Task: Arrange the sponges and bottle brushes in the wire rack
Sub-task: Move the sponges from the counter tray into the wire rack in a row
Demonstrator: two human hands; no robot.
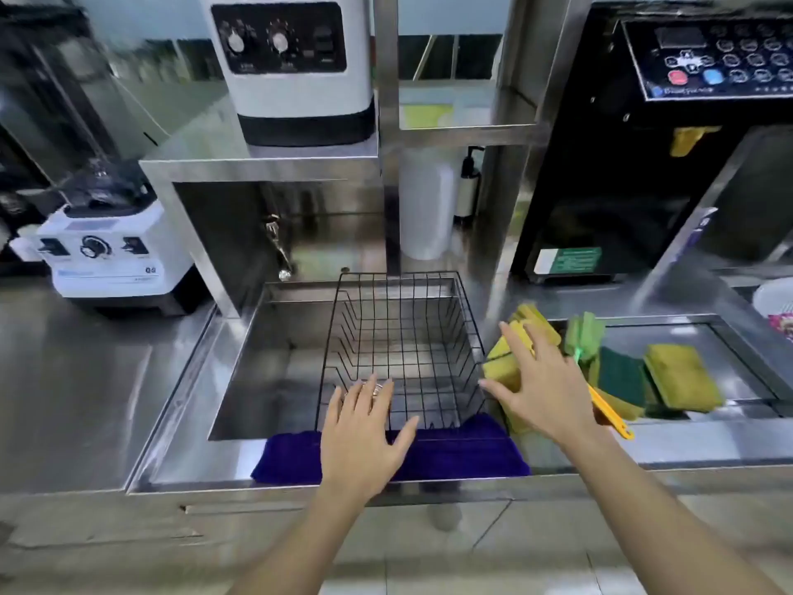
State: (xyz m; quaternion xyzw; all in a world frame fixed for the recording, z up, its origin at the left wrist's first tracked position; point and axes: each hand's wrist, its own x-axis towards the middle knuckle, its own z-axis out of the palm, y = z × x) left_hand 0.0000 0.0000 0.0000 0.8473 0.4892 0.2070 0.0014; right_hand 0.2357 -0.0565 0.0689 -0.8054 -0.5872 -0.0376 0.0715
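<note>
On blender base [113, 268]: "QS" [150, 270]

left hand [364, 435] spread, right hand [532, 380] seemingly splayed

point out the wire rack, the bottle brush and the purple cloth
wire rack [401, 274], head view, on its far top rim
bottle brush [584, 332], head view, on its green head
purple cloth [463, 455], head view, on the part draped over the sink's front edge

open-topped wire rack [403, 337], sponges [678, 380] crowded just right
</note>
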